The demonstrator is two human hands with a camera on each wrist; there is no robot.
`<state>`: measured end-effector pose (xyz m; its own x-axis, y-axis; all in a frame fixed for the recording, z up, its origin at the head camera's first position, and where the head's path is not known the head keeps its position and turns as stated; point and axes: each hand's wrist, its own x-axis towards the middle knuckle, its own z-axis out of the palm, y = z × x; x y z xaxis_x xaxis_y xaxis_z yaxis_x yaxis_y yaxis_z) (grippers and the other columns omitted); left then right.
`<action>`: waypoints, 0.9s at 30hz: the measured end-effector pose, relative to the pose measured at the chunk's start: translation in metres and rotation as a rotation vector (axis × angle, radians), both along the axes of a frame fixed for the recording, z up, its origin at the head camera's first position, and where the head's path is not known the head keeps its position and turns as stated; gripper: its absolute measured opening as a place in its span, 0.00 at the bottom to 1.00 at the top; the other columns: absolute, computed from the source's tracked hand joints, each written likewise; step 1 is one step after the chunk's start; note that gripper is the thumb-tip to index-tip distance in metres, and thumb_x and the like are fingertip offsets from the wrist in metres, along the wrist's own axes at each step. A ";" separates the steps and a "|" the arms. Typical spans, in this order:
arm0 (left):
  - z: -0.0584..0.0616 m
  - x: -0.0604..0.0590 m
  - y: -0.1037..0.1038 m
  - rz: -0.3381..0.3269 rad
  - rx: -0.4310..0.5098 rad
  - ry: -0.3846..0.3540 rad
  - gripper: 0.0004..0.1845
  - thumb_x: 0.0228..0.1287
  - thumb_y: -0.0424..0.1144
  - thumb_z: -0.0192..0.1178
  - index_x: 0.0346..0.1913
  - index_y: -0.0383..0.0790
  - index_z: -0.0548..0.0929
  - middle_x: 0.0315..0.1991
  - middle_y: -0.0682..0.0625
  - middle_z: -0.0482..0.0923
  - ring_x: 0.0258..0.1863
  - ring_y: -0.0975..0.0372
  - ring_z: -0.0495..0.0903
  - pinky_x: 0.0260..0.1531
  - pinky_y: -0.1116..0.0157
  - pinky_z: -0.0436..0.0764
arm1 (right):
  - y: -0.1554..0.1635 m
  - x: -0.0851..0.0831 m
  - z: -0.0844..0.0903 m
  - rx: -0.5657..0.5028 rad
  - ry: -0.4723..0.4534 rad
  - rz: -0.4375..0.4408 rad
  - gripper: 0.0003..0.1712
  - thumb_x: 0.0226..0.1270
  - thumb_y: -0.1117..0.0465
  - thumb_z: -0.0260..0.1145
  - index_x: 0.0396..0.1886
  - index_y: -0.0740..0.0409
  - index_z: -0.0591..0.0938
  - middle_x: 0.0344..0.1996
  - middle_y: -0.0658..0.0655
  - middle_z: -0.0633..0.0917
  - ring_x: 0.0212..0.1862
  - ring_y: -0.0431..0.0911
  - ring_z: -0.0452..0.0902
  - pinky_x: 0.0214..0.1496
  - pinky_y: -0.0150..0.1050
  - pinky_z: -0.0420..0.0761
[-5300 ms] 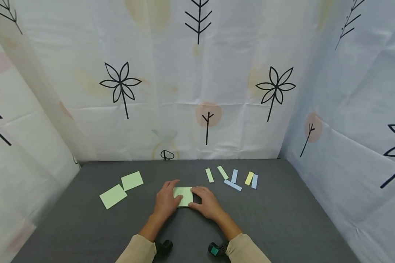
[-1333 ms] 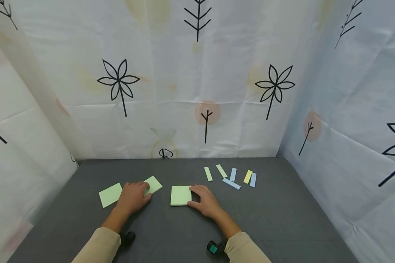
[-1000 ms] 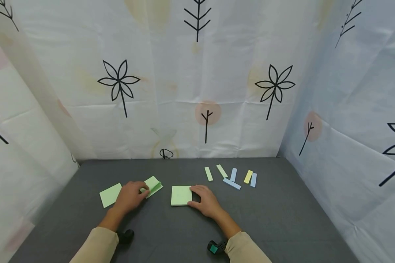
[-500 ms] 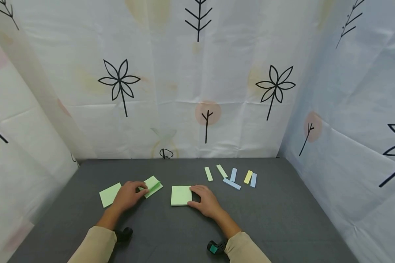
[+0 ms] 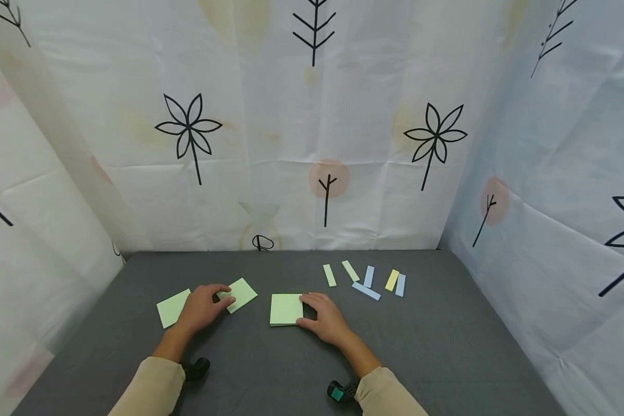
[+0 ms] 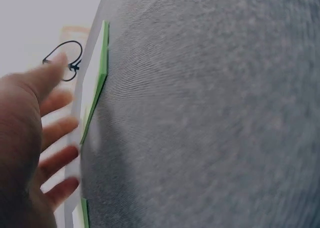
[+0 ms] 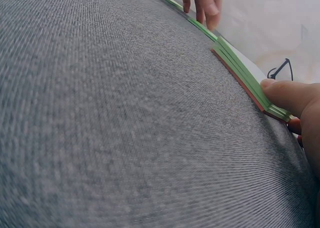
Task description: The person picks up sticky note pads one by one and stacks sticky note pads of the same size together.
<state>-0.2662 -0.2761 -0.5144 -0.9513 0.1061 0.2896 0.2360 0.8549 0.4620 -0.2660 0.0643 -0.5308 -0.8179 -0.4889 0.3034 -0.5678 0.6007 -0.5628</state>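
Observation:
In the head view, a light-green pad of sticky notes point(image 5: 242, 293) lies left of centre, turned at an angle. My left hand point(image 5: 201, 306) hovers at its left edge, thumb and fingers spread apart. The left wrist view shows that hand point(image 6: 30, 123) with its fingers loose beside the pad point(image 6: 97, 75). At the centre sits a square stack of green sticky-note pads point(image 5: 285, 309), with a reddish layer at its bottom in the right wrist view. My right hand point(image 5: 326, 321) holds the stack by its right side, thumb point(image 7: 282, 94) at the near edge and fingers beyond.
Another green pad point(image 5: 171, 309) lies at the left, partly behind my left hand. At the back right are small page-marker strips: green point(image 5: 330, 275), blue point(image 5: 366, 291) and yellow point(image 5: 392, 280). Patterned cloth walls point(image 5: 260, 173) enclose the grey table point(image 5: 270, 375).
Since the oldest frame, my left hand left the central stack and the rear left pad moved right. Its lifted top flap now lies flat, released from my left fingers. My right hand stays put.

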 end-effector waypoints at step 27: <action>-0.006 0.005 0.017 0.128 0.170 0.071 0.28 0.53 0.26 0.69 0.60 0.36 0.77 0.51 0.36 0.73 0.44 0.45 0.77 0.41 0.47 0.76 | 0.001 -0.001 -0.001 0.017 0.024 0.001 0.32 0.63 0.49 0.69 0.63 0.59 0.77 0.60 0.58 0.78 0.66 0.55 0.67 0.64 0.53 0.67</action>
<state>-0.2616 -0.2590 -0.5201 -0.9304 -0.0698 0.3599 0.1681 0.7912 0.5879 -0.2667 0.0650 -0.5315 -0.8102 -0.4946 0.3145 -0.5813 0.6097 -0.5388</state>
